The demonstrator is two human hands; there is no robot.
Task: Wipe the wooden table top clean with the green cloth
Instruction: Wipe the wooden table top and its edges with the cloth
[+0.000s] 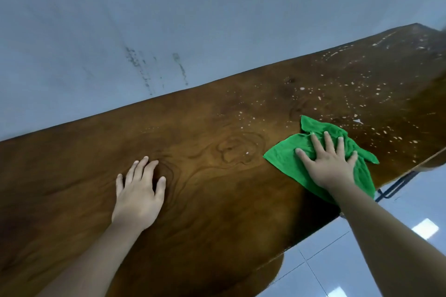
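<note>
A long dark wooden table top (205,142) runs diagonally from lower left to upper right. White specks and crumbs (357,94) dot its far right part. A crumpled green cloth (284,159) lies near the table's near edge, right of centre. My right hand (328,164) lies flat on the cloth with fingers spread, pressing it onto the wood. My left hand (140,190) rests palm down on bare wood to the left, fingers apart, holding nothing.
A pale blue-grey wall (169,19) with dark streaks runs right behind the table's far edge. Glossy light floor tiles (398,212) show at the lower right. A dark metal table frame (395,185) sticks out below the near edge.
</note>
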